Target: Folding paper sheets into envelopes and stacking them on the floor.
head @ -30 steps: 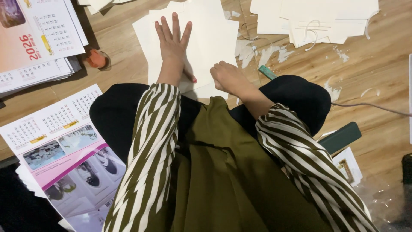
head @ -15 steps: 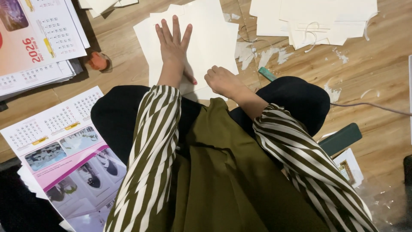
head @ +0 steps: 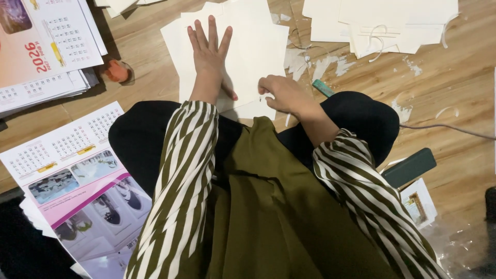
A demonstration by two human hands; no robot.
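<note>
Far left: calendar sheets (head: 46,46) stacked at top, cut off by the frame edge; a second printed calendar page (head: 67,170) lower left, partly under the striped sleeve. Small orange object (head: 118,71) between the stack and the paper, too blurred to identify.

Left hand (head: 209,51) lies flat on the cream paper sheets (head: 253,57), fingers (head: 212,28) spread and released, palm pressing down, grasping nothing. The sheets sit on the wooden floor (head: 454,88) just ahead of the knees; their near edge is hidden behind the wrists and the dark clothing.

Right hand (head: 284,95) sits at the near right corner of the same sheets, fingers curled in. Cannot tell whether they pinch the paper edge or some small tool; the grip is hidden by the knuckles.

Teal object (head: 323,88) just right of that hand, mostly covered by the knee. Scraps and white smears on the boards beyond it. Another pile of cream sheets (head: 382,23) at top right, cut off by the top edge.

Free floor: a strip right of the knee, crossed by a thin cable (head: 449,128). Dark flat case (head: 411,168) and small card (head: 419,202) beside the right sleeve.
</note>
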